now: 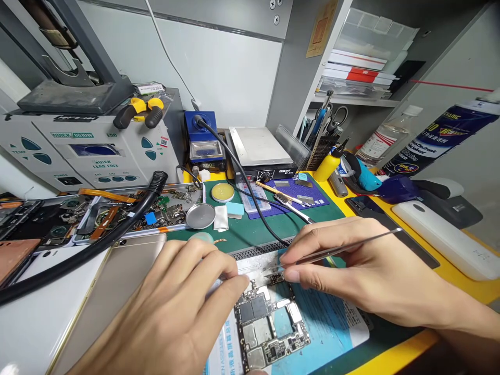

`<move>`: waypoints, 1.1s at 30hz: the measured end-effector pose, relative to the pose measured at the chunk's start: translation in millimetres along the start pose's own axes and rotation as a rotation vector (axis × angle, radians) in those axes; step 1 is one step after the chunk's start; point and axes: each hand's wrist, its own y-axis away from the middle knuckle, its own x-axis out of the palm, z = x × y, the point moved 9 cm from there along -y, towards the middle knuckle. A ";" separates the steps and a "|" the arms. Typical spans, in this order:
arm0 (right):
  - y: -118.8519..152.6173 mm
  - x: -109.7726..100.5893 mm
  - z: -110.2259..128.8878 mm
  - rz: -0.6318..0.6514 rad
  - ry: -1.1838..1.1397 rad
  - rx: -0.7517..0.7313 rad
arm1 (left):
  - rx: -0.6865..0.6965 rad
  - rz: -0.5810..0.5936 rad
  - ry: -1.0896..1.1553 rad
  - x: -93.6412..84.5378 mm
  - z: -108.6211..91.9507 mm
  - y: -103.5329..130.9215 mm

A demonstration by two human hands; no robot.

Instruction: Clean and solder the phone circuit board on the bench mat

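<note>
A phone circuit board [260, 307] lies on a blue and white printed sheet [332, 323] at the lower middle. My right hand [347, 260] pinches metal tweezers [363, 241], whose tips reach the upper edge of the board. To the left, my left hand [183, 297] is closed, thumb and index finger together at the board's upper left; a thin, clear or shiny strip seems to run from them toward the tweezer tips, too faint to name. A fingertip also shows below the board's bottom edge.
A hot air station [89, 151] stands at the left, its black hose [128, 224] crossing phones and a parts tray [177, 229]. Behind the board are a flux tin [222, 192], a lid [200, 216], a heating plate [258, 146] and a black cable. Bottles stand at the right.
</note>
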 end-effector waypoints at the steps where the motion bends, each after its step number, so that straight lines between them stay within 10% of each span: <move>1: 0.2 -0.8 0.4 -0.005 -0.003 -0.002 | -0.002 -0.013 0.008 -0.8 0.2 0.6; 33: -2.7 0.5 2.3 0.018 0.001 -0.052 | -0.003 -0.032 0.032 -0.4 -0.5 0.9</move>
